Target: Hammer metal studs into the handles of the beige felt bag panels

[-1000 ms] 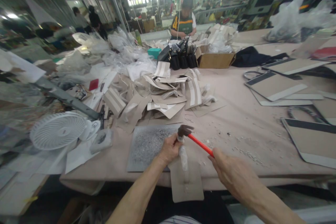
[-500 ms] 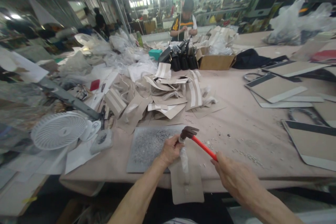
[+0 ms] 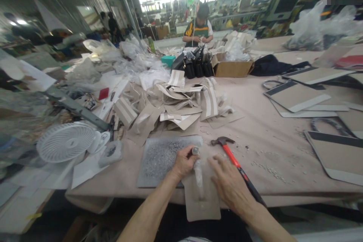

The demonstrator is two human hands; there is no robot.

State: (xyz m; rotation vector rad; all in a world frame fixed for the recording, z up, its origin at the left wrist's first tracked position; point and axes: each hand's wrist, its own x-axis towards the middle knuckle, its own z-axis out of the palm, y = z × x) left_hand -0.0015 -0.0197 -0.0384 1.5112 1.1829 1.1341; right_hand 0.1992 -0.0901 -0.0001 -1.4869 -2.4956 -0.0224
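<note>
While the beige panel (image 3: pixel 193 202) lies at six o'clock on the bench (image 3: pixel 244 94), its near end over the edge, our left hand (image 3: pixel 183 162) grips a metal cylinder (image 3: pixel 195 151), seemingly to hold it steady and upright. The fingers of our right hand (image 3: pixel 227 179) are spread, gripping nothing. From the panel, the hammer (image 3: pixel 233 158) lies towards two o'clock, perhaps for easy reach; the grey slab (image 3: pixel 144 179), towards ten.

"What's the hammer (image 3: pixel 239 168) at the tabletop's (image 3: pixel 255 121) front edge made of?"
"Dull metal head, smooth plastic-looking handle."
"The round piece (image 3: pixel 195 151) and beige panel (image 3: pixel 202 211)?"
"Metallic; the panel's matt, its wrapping (image 3: pixel 199 177) glossy clear plastic."
</note>
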